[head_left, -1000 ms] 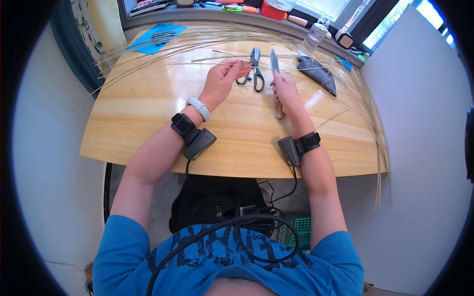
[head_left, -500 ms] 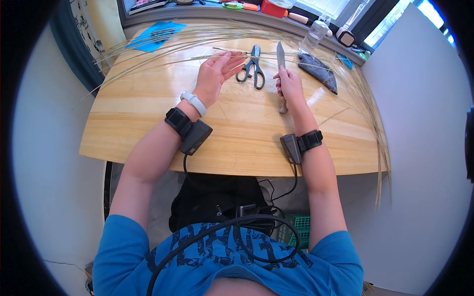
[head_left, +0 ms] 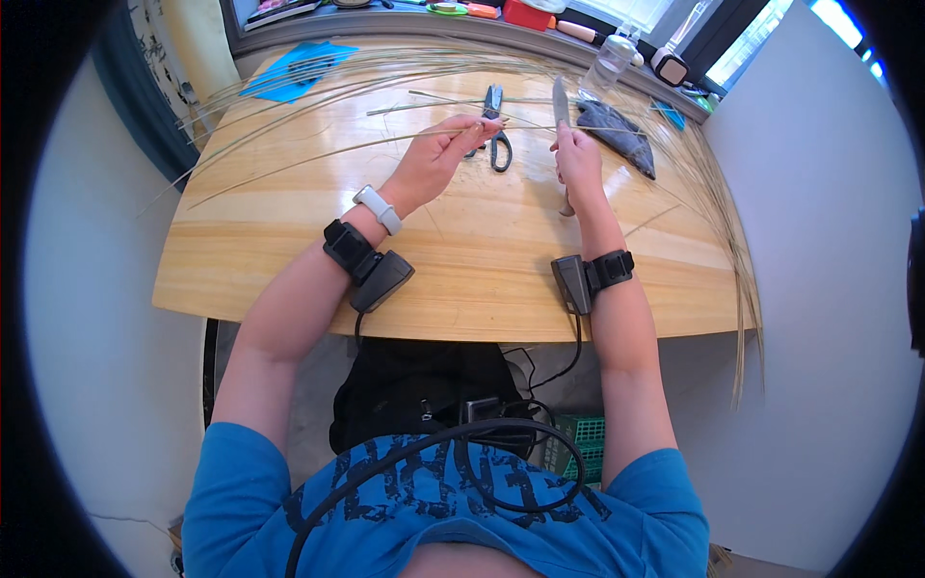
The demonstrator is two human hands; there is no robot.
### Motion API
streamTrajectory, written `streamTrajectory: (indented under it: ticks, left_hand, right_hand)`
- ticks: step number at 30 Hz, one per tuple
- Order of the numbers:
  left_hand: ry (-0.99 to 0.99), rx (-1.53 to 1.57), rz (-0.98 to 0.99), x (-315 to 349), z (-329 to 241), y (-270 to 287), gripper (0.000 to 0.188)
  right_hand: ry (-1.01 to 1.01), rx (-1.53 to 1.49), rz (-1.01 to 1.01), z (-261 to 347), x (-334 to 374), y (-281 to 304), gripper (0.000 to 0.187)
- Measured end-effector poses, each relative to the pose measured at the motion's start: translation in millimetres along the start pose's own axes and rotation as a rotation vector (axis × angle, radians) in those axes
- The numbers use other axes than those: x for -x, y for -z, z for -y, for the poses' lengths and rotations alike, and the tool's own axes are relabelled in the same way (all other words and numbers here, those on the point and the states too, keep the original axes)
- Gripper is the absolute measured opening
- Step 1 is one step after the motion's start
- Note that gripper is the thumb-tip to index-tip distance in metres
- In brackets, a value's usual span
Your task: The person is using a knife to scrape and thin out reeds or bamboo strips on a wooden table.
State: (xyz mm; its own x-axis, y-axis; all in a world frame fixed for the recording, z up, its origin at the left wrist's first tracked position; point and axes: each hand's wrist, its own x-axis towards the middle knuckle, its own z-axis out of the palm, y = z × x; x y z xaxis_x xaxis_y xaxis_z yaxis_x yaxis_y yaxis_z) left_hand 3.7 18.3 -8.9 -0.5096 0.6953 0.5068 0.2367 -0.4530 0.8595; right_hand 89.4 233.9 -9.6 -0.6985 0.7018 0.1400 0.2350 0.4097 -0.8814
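Note:
A thin pale strip (head_left: 337,148), like split bamboo or a dry stalk, is pinched in the fingertips of my left hand (head_left: 434,159). It runs out on both sides of that hand, its right part reaching toward the blade. My right hand (head_left: 579,164) is wrapped around the handle of a knife (head_left: 561,101), whose blade points away from me. Black-handled scissors (head_left: 501,152) lie between the hands, partly covered by my left fingers. Beyond my left hand are two short loose strips (head_left: 424,106). Whether the blade touches the held strip, I cannot tell.
Long thin strips (head_left: 718,197) spread across the far table and hang over its right edge. A dark pouch-like bundle (head_left: 617,138), a clear bottle (head_left: 609,65) and blue sheets (head_left: 299,72) lie farther back. A white panel (head_left: 819,241) stands along the right side.
My left hand has shifted right and slightly nearer; its spread fingers have closed into a pinch on a strip. The knife, in my right hand, has moved a little to the right.

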Motion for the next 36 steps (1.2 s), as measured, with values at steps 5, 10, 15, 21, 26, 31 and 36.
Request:
streamTrajectory:
  ticks: [5,10,15,21,26,31,36]
  left_hand:
    - [-0.042,-0.331,0.074,6,-8,2,0.028]
    - [-0.119,-0.436,0.085,5,-12,0,0.028]
    - [-0.037,-0.524,0.085,7,-11,3,0.028]
    - [-0.053,-0.490,0.056,9,-12,-1,0.028]
    - [-0.135,-0.554,0.080,7,-14,2,0.028]
    - [-0.226,-0.585,0.094,8,-15,-4,0.026]
    - [-0.288,-0.596,0.055,11,-12,-2,0.024]
  right_hand:
    - [0.105,0.195,0.160,24,17,-7,0.053]
    - [0.062,0.231,0.045,2,-4,8,0.056]
    - [0.155,0.220,0.131,14,10,-3,0.057]
    - [0.167,0.336,0.057,10,4,5,0.055]
    - [0.182,0.254,0.202,35,24,0,0.054]
    - [0.156,0.325,0.158,20,10,11,0.054]
    - [-0.003,0.139,0.341,47,30,6,0.054]
